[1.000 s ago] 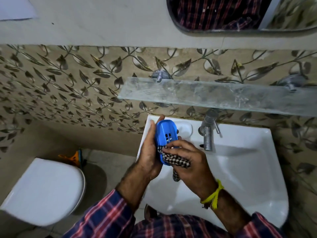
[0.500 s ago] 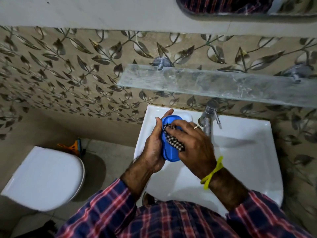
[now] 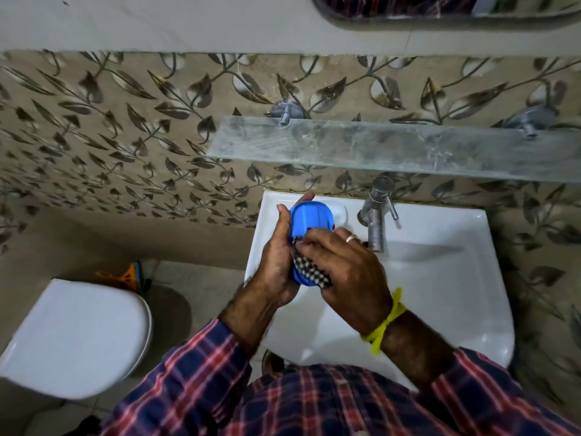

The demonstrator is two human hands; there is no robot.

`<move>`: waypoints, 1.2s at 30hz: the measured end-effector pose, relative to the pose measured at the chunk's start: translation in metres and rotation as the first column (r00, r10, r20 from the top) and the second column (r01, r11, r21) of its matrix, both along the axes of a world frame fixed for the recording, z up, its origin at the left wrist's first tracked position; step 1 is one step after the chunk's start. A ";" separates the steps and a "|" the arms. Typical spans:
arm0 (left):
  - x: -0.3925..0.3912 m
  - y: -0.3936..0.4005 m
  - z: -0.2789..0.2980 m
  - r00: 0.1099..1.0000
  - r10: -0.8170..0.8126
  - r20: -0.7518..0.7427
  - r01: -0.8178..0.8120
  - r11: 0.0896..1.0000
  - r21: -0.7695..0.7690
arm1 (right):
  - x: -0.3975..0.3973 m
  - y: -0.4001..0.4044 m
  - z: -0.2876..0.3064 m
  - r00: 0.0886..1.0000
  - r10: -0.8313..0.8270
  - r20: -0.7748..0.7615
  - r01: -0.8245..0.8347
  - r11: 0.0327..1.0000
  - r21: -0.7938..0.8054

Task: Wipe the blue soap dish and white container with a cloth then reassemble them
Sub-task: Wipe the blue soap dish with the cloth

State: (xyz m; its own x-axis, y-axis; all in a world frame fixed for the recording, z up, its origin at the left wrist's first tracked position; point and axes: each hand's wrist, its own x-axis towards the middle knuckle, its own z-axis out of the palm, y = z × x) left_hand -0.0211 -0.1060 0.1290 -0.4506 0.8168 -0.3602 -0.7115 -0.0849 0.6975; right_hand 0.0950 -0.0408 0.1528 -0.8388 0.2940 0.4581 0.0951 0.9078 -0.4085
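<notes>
- Blue soap dish [image 3: 309, 220] is held up on edge above the back left corner of the white sink [image 3: 440, 278], with its long side running away from the person.
- Head view: the left hand [image 3: 278, 262] cups the dish from the left, palm against its side, fingers reaching up along the far end and thumb lying along the near edge.
- The right hand [image 3: 342, 262] presses a black-and-white checked cloth [image 3: 311, 273] against the lower half of the dish face; its fingers are bent over the cloth, gripping it, and a ring shows on one finger.
- A yellow thread band [image 3: 385, 322] is tied round the right wrist.
- Behind the dish, a pale rounded shape sits at the sink's back rim; I cannot tell what it is.
- A metal tap [image 3: 375, 215] stands just right of the hands, under a glass shelf [image 3: 393, 146] fixed to the leaf-patterned wall.
- A closed white toilet lid [image 3: 78, 335] lies well to the left.
</notes>
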 end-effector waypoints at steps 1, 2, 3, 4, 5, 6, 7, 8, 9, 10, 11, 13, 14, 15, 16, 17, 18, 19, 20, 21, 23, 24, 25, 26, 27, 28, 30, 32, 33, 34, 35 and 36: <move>-0.001 -0.001 0.000 1.000 -0.007 0.003 0.007 1.000 0.006 | 0.006 0.002 -0.002 1.000 0.015 0.004 -0.015 1.000 0.015; 0.000 -0.002 -0.002 1.000 -0.007 0.007 0.007 1.000 0.000 | 0.009 0.006 -0.003 1.000 0.001 0.006 -0.001 1.000 0.004; 0.002 -0.001 -0.005 1.000 -0.003 0.010 0.003 1.000 -0.013 | 0.007 0.010 -0.004 0.999 -0.035 0.008 0.036 0.999 -0.029; 0.004 0.000 -0.007 1.000 0.002 0.011 -0.001 1.000 -0.029 | 0.004 0.011 -0.003 0.997 -0.072 0.010 0.073 0.995 -0.067; 0.005 0.000 -0.008 1.000 0.006 0.010 -0.006 0.999 -0.042 | 0.000 0.009 0.000 0.996 -0.084 0.016 0.085 0.992 -0.089; 0.003 0.000 -0.007 1.000 0.006 0.012 -0.005 0.999 -0.045 | -0.002 0.003 0.001 0.998 -0.064 0.026 0.066 0.994 -0.084; -0.001 -0.001 -0.005 1.000 0.005 0.008 -0.004 0.999 -0.036 | -0.001 -0.003 0.000 0.999 -0.014 0.037 0.017 0.998 -0.059; -0.005 -0.003 -0.004 1.000 0.006 -0.009 -0.006 1.000 -0.028 | 0.005 -0.008 -0.003 0.998 0.046 0.053 -0.045 0.999 -0.029; -0.009 -0.005 -0.003 0.999 0.008 -0.035 -0.009 1.000 -0.026 | 0.012 -0.011 -0.005 0.994 0.087 0.070 -0.086 0.996 -0.013; -0.012 -0.006 -0.004 0.998 0.010 -0.069 -0.012 0.999 -0.031 | 0.017 -0.011 -0.005 0.993 0.092 0.077 -0.091 0.996 -0.020; -0.012 -0.006 -0.004 0.996 0.014 -0.093 -0.017 0.999 -0.037 | 0.017 -0.008 -0.005 0.995 0.066 0.072 -0.063 0.997 -0.044; -0.009 -0.004 -0.003 0.998 0.024 -0.065 -0.027 0.999 -0.040 | 0.010 -0.007 -0.006 0.999 -0.010 0.039 0.014 0.996 -0.093; -0.010 -0.002 0.000 0.999 0.031 -0.043 -0.033 0.999 -0.040 | 0.006 -0.009 -0.004 0.999 -0.020 0.031 0.022 0.996 -0.092; -0.012 0.000 0.002 0.999 0.044 -0.027 -0.046 0.998 -0.040 | 0.004 -0.012 -0.003 0.999 0.003 0.034 -0.001 0.997 -0.072; -0.016 0.000 0.004 0.998 0.063 -0.027 -0.064 0.997 -0.044 | 0.006 -0.014 -0.003 0.998 0.043 0.042 -0.041 0.998 -0.048; -0.019 0.000 0.005 0.996 0.079 -0.036 -0.081 0.996 -0.049 | 0.010 -0.013 -0.003 0.996 0.074 0.049 -0.073 0.997 -0.033; -0.020 -0.001 0.005 0.996 0.083 -0.043 -0.085 0.995 -0.061 | 0.015 -0.009 -0.002 0.996 0.081 0.048 -0.080 0.996 -0.027; -0.019 -0.002 0.004 0.996 0.080 -0.041 -0.083 0.993 -0.086 | 0.016 -0.003 -0.001 0.997 0.059 0.040 -0.058 0.998 -0.034; -0.015 -0.004 0.003 0.997 0.072 -0.031 -0.075 0.990 -0.118 | 0.015 0.003 -0.002 1.000 0.013 0.027 -0.012 0.999 -0.048; -0.012 -0.004 0.001 0.998 0.060 -0.016 -0.061 0.988 -0.143 | 0.012 0.007 -0.001 0.999 -0.032 0.017 0.033 0.998 -0.062; -0.013 -0.004 0.001 1.000 0.026 0.009 -0.025 0.988 -0.154 | 0.007 0.005 0.000 0.999 -0.031 0.018 0.032 0.998 -0.060; -0.017 -0.004 0.002 1.000 0.020 0.007 -0.019 0.990 -0.142 | 0.008 0.002 -0.003 1.000 0.014 0.024 -0.013 0.999 -0.035; -0.022 -0.004 0.003 1.000 0.019 -0.003 -0.019 0.991 -0.130 | 0.011 -0.001 -0.006 0.998 0.057 0.032 -0.056 0.998 -0.010; -0.024 -0.003 0.004 1.000 0.019 -0.017 -0.021 0.992 -0.126 | 0.016 -0.002 -0.007 0.997 0.072 0.038 -0.072 0.997 0.000; -0.023 -0.003 0.005 0.999 0.019 -0.031 -0.022 0.991 -0.134 | 0.017 0.000 -0.008 0.998 0.049 0.032 -0.049 0.999 -0.015; -0.019 -0.003 0.004 1.000 0.012 -0.029 -0.016 0.990 -0.142 | 0.015 0.003 -0.008 1.000 -0.005 0.008 0.005 0.999 -0.050; -0.011 -0.002 0.003 1.000 -0.010 0.008 0.011 0.987 -0.161 | 0.006 0.006 -0.005 0.995 -0.086 -0.054 0.081 0.992 -0.093; -0.010 -0.002 0.002 0.999 -0.024 0.032 0.029 0.986 -0.161 | 0.002 0.001 -0.005 0.996 -0.058 -0.063 0.055 0.997 -0.048; -0.011 -0.003 0.003 0.999 -0.028 0.030 0.032 0.987 -0.154 | 0.005 -0.002 -0.006 0.998 -0.036 -0.057 0.034 0.999 -0.023; -0.010 -0.005 0.003 0.999 -0.025 0.023 0.028 0.988 -0.152 | 0.008 -0.002 -0.007 0.998 -0.035 -0.053 0.034 0.999 -0.018; -0.008 -0.006 0.003 1.000 -0.016 0.011 0.017 0.987 -0.157 | 0.008 0.000 -0.007 0.996 -0.066 -0.055 0.064 0.997 -0.043; -0.004 -0.006 0.002 1.000 -0.006 0.000 0.006 0.986 -0.164 | 0.005 0.003 -0.005 0.990 -0.125 -0.067 0.118 0.988 -0.097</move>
